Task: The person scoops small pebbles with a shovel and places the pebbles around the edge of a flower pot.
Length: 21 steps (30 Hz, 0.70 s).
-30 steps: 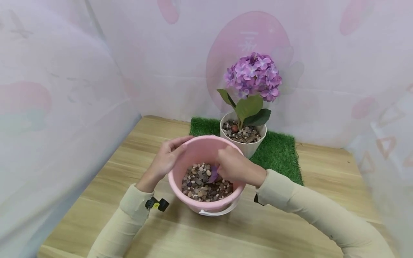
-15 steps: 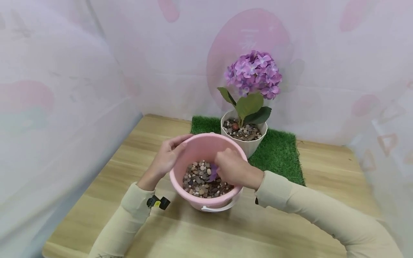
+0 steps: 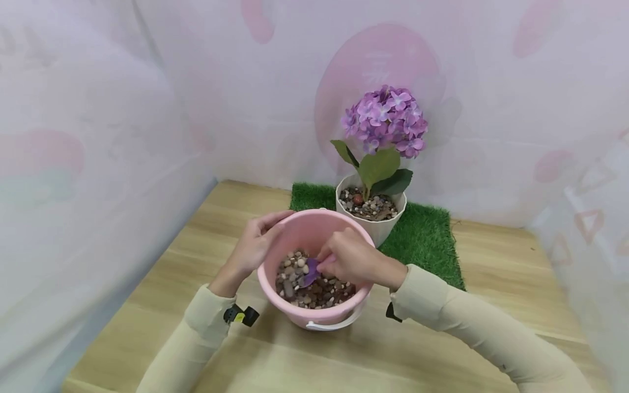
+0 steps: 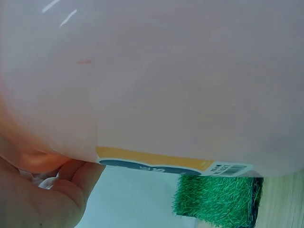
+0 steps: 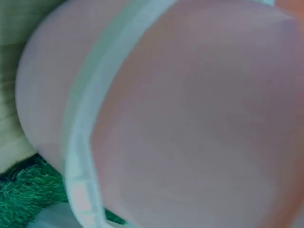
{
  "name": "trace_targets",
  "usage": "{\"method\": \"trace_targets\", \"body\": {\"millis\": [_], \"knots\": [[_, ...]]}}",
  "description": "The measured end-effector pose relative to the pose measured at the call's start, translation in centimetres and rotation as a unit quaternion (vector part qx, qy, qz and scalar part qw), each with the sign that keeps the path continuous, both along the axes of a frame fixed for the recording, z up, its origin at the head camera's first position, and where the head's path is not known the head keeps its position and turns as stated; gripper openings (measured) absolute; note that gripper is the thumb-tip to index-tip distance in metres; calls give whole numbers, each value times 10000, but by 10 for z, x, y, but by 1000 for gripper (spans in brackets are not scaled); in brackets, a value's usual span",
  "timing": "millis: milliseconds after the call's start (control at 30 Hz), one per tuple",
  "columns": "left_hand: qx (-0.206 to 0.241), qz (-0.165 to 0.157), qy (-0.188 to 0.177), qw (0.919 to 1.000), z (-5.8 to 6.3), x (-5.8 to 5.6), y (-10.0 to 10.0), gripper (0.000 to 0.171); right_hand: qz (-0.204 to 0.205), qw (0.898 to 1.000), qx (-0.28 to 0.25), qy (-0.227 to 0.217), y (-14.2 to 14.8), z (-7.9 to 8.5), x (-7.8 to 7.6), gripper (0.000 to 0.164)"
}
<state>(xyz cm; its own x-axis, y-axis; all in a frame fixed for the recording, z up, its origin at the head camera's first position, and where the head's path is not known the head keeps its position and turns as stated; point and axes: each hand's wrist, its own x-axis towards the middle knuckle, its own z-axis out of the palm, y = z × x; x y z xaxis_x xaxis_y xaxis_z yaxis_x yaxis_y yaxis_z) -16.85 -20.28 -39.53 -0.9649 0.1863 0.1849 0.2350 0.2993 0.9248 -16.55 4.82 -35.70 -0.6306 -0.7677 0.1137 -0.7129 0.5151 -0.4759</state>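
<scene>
A pink bucket [image 3: 314, 314] with a white handle [image 3: 334, 326] stands on the wooden table, with mixed pebbles [image 3: 319, 295] in its bottom. At its left rim my left hand [image 3: 253, 243] holds on, thumb at the edge; the left wrist view has this hand [image 4: 52, 194] beside the bucket's labelled wall [image 4: 156, 95]. Inside the bucket, my right hand [image 3: 351, 256] grips a small purple shovel [image 3: 310, 273], its blade among the pebbles. The right wrist view is filled by the bucket's outer wall [image 5: 190, 123] and handle [image 5: 83, 123]; the right hand is hidden there.
Just behind the bucket, a white pot [image 3: 373, 229] with pebbles and a purple hydrangea [image 3: 385, 120] stands on a green turf mat [image 3: 427, 240]. Patterned white cloth [image 3: 245, 147] encloses the wooden table [image 3: 506, 267] at the back and sides.
The shovel blade has shifted left and toward the front of the bucket, with more of it showing and its tilt changed. My left hand stays on the rim.
</scene>
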Motion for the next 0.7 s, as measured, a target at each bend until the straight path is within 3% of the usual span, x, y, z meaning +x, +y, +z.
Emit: {"method": "trace_targets", "body": {"millis": [333,700], "knots": [[61,99,-144,9998,-2,4,0,39,259,9987,-396,212,2,-3,4,12],[-19,74,-145,9999,-1,3,1,41,-66,9938,-1066,-308,24,2,10,19]]}}
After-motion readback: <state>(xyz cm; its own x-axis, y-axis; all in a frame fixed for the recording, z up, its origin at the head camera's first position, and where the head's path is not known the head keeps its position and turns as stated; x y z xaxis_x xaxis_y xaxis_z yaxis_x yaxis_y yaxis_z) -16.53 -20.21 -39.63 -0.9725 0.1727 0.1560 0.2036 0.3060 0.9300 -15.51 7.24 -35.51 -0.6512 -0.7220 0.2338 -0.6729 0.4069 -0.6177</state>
